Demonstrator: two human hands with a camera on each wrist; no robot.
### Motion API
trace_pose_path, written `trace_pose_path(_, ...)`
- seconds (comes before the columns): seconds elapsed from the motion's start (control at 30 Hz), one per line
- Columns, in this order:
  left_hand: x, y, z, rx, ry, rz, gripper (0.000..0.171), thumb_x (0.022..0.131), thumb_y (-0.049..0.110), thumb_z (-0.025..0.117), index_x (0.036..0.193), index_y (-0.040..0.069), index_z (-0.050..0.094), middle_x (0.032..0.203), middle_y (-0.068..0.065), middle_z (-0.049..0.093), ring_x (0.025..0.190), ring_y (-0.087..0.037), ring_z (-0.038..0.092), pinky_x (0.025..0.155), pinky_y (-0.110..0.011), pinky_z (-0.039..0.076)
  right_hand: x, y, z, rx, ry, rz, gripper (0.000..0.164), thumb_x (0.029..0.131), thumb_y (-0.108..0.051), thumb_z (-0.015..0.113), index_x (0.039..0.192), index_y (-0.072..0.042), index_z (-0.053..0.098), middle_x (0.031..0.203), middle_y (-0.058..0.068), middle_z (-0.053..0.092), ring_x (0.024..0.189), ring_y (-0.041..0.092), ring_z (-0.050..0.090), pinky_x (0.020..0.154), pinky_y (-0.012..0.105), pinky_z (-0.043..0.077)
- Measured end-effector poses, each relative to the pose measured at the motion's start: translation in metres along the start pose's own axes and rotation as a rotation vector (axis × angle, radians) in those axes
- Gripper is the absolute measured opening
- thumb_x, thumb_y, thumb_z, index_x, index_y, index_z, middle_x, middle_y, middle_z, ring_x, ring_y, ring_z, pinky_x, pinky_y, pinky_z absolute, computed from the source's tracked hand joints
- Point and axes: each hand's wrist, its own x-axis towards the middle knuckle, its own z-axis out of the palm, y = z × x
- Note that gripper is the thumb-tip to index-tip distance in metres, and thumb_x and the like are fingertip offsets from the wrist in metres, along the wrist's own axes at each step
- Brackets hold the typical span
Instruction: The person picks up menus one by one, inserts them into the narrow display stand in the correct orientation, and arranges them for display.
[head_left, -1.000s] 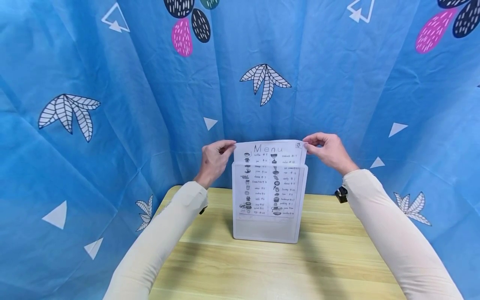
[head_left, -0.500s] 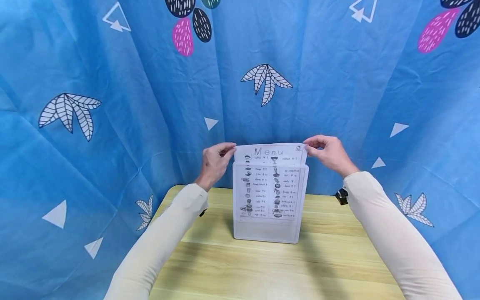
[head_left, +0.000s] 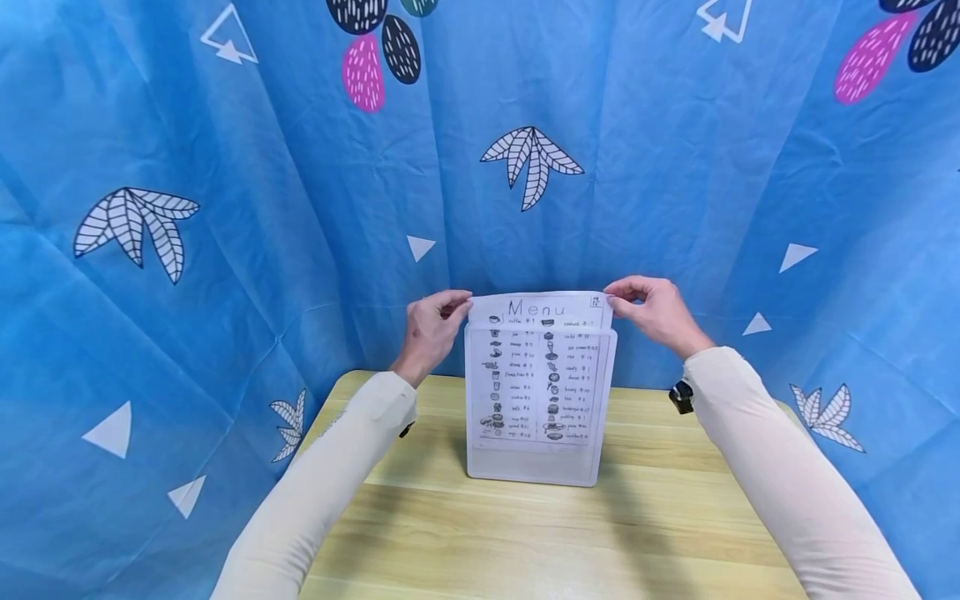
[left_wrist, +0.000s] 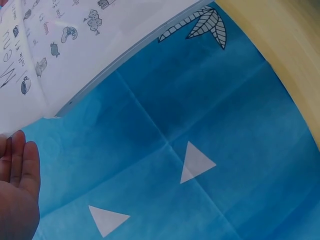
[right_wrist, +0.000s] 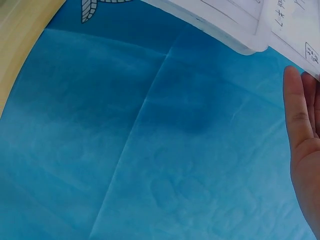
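A paper menu sheet [head_left: 537, 309], with hand-drawn food pictures and prices, stands mostly inside a clear plastic sign holder [head_left: 531, 465]. Its top strip sticks out above the holder's upper edge. At the sheet's upper left corner, my left hand [head_left: 433, 333] pinches the paper between thumb and fingers. My right hand [head_left: 660, 312] pinches the upper right corner in the same way. The holder stands upright on the table, and neither hand touches it in the head view. Both wrist views show the holder's side edge and only part of each hand [left_wrist: 20, 185].
A light wooden table [head_left: 450, 533] carries the holder. Blue curtain cloth [head_left: 645, 167] with leaf and triangle prints hangs behind and on both sides, close to the table's edges.
Both hands have moved down a little, and the menu sheet has slid deeper into the sign holder. Less paper shows above the holder's edge. The holder has stayed in place.
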Motion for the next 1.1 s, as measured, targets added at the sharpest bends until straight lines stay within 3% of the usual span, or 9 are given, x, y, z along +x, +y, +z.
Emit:
trace_pose_path(0.2,-0.002,0.000,0.001,-0.001,-0.002,-0.011,0.019,0.097,0.011,0.067,0.113,0.004,0.075,0.102,-0.011,0.074,0.086,-0.020,0.068,0.075,-0.035,0.057,-0.001,0.002,0.001,0.000,-0.009,0.005,0.021,0.099,-0.012,0.062,0.116,0.000,0.070,0.105,0.017,0.070,0.090,0.034,0.069,0.081,0.037,0.052)
trace_pose_path(0.53,-0.005,-0.003,0.003,-0.005,-0.012,-0.033,0.019,0.097,0.011,0.066,0.113,0.004,0.074,0.103,-0.011,0.074,0.087,-0.021,0.069,0.077,-0.036,0.057,-0.002,0.005,0.003,-0.013,-0.010,0.007,0.021,0.099,-0.014,0.063,0.114,0.000,0.070,0.104,0.016,0.071,0.085,0.024,0.068,0.076,0.030,0.051)
trace_pose_path(0.77,-0.007,-0.006,0.005,-0.006,-0.001,-0.033,0.019,0.097,0.010,0.067,0.114,0.003,0.074,0.105,-0.012,0.074,0.088,-0.022,0.069,0.076,-0.036,0.058,-0.004,0.005,0.004,-0.016,-0.015,0.011,0.020,0.099,-0.013,0.063,0.113,0.000,0.070,0.104,0.017,0.071,0.090,0.034,0.067,0.075,0.032,0.049)
trace_pose_path(1.1,-0.008,-0.011,0.009,0.001,-0.002,-0.052,0.020,0.097,0.011,0.067,0.114,0.004,0.074,0.103,-0.012,0.074,0.086,-0.021,0.069,0.075,-0.036,0.058,-0.005,0.010,0.008,-0.044,-0.010,-0.008,0.020,0.099,-0.013,0.064,0.113,0.000,0.071,0.105,0.017,0.070,0.091,0.027,0.062,0.076,0.036,0.046)
